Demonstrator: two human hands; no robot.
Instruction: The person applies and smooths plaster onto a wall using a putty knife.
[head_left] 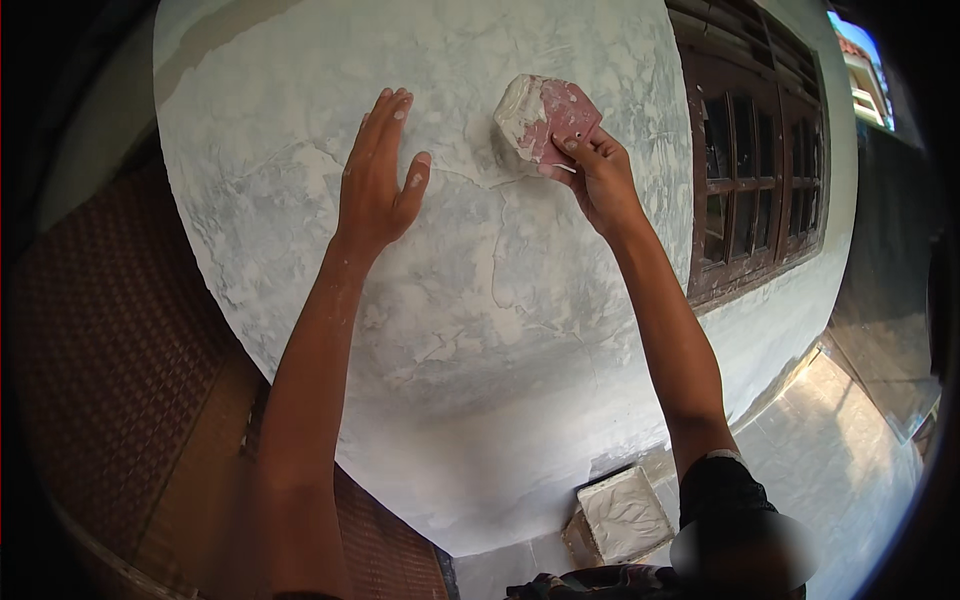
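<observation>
A patchy grey-white plastered wall (430, 300) with thin cracks fills the middle of the view. My right hand (600, 180) pinches a flat, reddish, many-sided putty scraper (570, 110) by its lower right corner, thumb on top. Thick whitish putty (520, 115) coats the scraper's left side, which is held close to the wall; I cannot tell whether it touches. To the left, my left hand (380, 185) is raised at the wall with fingers stretched upward and thumb apart, holding nothing. Specks of putty dot its fingertips.
A square container of whitish putty (625, 515) stands on the tiled floor by the wall's foot. To the right is a brown wooden window (750, 160) with small panes and a sill. Brown woven panels (110, 340) line the left side.
</observation>
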